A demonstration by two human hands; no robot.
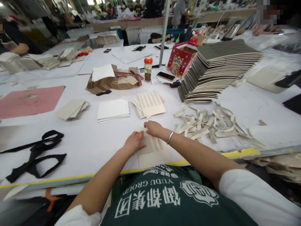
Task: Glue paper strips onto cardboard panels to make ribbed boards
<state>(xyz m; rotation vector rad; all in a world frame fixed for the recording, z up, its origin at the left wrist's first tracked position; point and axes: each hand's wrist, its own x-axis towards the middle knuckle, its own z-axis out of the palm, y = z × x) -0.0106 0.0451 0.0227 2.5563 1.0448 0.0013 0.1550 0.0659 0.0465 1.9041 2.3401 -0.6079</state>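
The left hand is lying flat, fingers released, pressing down the cream rectangular card sheet with raised strips at the near edge of the white table; the right hand, also unclenched, is touching its far corner. Firm, even pressure would probably seat the strips best. Rightward, cut cream paper strips are lying scattered beneath a fanned stack of grey boards.

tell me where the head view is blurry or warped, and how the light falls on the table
Head view: strong wide-angle bend, the table edge curves; the far workshop rows and right side smear into blur; both hands, left hand and right hand, on the cream card stay sharp; even overhead light, soft shadows, no glare.
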